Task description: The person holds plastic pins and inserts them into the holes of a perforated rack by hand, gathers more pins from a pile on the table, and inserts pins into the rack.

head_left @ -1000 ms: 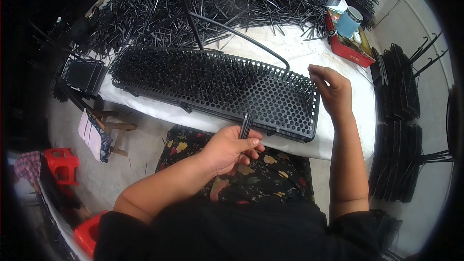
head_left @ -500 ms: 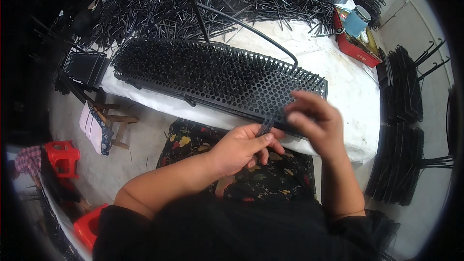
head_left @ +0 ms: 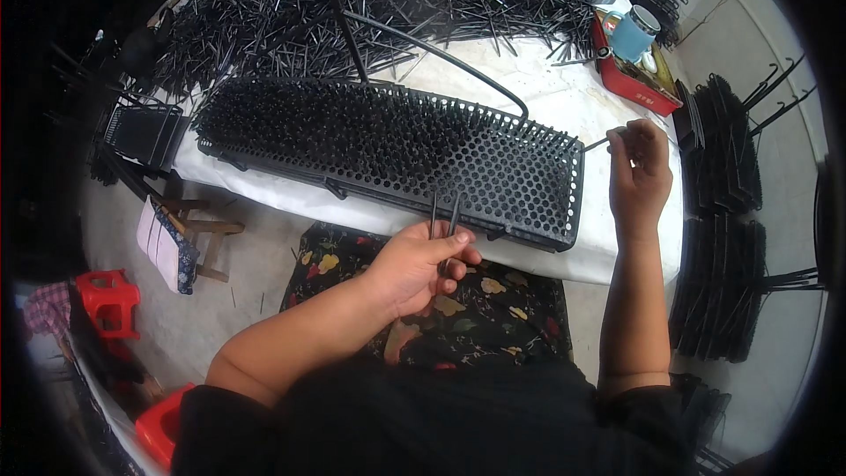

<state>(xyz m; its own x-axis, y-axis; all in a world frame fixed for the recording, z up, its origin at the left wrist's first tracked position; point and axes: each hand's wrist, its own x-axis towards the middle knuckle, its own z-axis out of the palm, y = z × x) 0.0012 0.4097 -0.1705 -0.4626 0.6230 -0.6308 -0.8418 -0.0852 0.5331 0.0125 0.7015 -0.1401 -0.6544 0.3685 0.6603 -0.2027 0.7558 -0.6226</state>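
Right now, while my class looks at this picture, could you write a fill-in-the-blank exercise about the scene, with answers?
1. The left hand holds slim rods between its fingers and its ____.
2. The right hand holds a dark rod just beyond the ____ end of the perforated rack.
3. Upright rods crowd the rack's ____ half more densely than its right.
4. The tray by the mug is coloured ____.

Missing words: thumb; right; left; red.

Blk rods (head_left: pixel 456 211) partly hidden in L hand (head_left: pixel 423 266), ctr; can't tell count. R hand (head_left: pixel 641 163), mid-right, hides one end of single rod (head_left: pixel 597 145). Rod pile (head_left: pixel 388 0) cut off by top edge. Red stool (head_left: pixel 160 426), btm left, partly behind blk sleeve (head_left: pixel 225 423).
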